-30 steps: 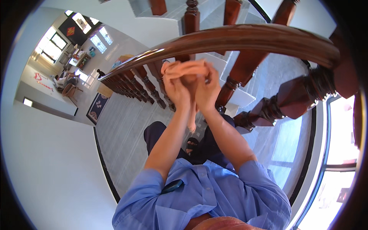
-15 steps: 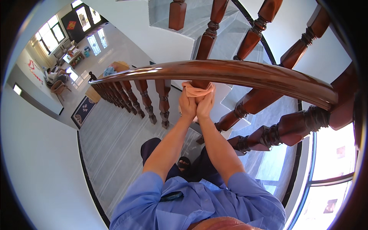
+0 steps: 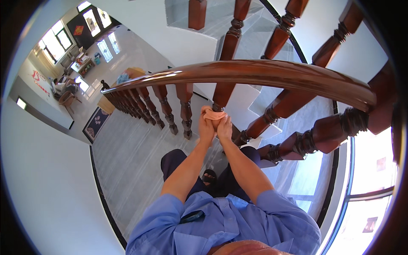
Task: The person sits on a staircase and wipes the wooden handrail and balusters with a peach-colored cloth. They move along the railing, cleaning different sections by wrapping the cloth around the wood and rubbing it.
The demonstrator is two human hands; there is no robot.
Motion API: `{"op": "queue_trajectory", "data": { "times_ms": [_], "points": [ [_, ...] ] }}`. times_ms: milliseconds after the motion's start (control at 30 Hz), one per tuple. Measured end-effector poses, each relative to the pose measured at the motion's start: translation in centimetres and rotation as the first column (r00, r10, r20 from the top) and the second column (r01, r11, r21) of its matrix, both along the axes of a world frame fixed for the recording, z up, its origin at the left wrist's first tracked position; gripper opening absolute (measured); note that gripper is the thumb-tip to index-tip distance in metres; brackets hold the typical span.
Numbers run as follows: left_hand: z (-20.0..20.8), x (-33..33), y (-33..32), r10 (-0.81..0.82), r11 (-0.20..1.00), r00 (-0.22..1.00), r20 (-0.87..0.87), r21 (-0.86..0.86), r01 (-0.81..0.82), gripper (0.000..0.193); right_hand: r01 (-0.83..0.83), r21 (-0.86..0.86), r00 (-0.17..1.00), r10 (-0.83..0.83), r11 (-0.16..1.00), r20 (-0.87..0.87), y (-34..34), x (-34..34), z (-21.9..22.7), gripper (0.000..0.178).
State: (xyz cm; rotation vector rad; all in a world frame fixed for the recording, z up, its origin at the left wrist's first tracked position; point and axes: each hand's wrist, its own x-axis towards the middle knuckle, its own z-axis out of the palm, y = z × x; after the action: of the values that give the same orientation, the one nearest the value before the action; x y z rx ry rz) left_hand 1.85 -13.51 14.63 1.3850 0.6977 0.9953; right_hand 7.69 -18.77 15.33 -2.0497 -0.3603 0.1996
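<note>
An orange cloth (image 3: 215,114) is wrapped round a dark red-brown wooden baluster (image 3: 224,94), at the narrow turned part below its square block. My left hand (image 3: 207,127) presses the cloth from the left side, fingers closed round it. From the right side my right hand (image 3: 224,128) grips the same cloth. Both hands are close together, and the baluster's lower part is hidden behind them. Above them the glossy wooden handrail (image 3: 255,72) curves across the view.
More balusters (image 3: 185,111) stand in a row to the left, and thicker ones (image 3: 293,102) to the right. Grey marble steps (image 3: 127,170) surround my feet. At the far left below are a patterned mat (image 3: 98,121), a chair (image 3: 68,100) and a low table (image 3: 85,66). A bright window (image 3: 369,170) is at right.
Both hands and the cloth have slid down the baluster, from just under the handrail to the turned part below the block. The view has shifted slightly.
</note>
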Motion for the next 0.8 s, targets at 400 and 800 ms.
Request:
{"op": "queue_trajectory", "data": {
  "times_ms": [400, 800],
  "points": [
    [21.9, -2.0, 0.1, 0.17, 0.882, 0.876, 0.451, 0.327, -0.34, 0.021, -0.201, 0.706, 0.845, 0.484, 0.679, -0.225, -7.2, -4.7, 20.5, 0.028],
    [43.5, 8.8, -7.7, -0.653, 0.591, 0.71, -0.265, 0.409, 0.696, 0.046, -0.475, 0.862, 0.88, 0.094, 0.179, 0.465, -18.3, 0.5, 38.5, 0.065]
  ]
}}
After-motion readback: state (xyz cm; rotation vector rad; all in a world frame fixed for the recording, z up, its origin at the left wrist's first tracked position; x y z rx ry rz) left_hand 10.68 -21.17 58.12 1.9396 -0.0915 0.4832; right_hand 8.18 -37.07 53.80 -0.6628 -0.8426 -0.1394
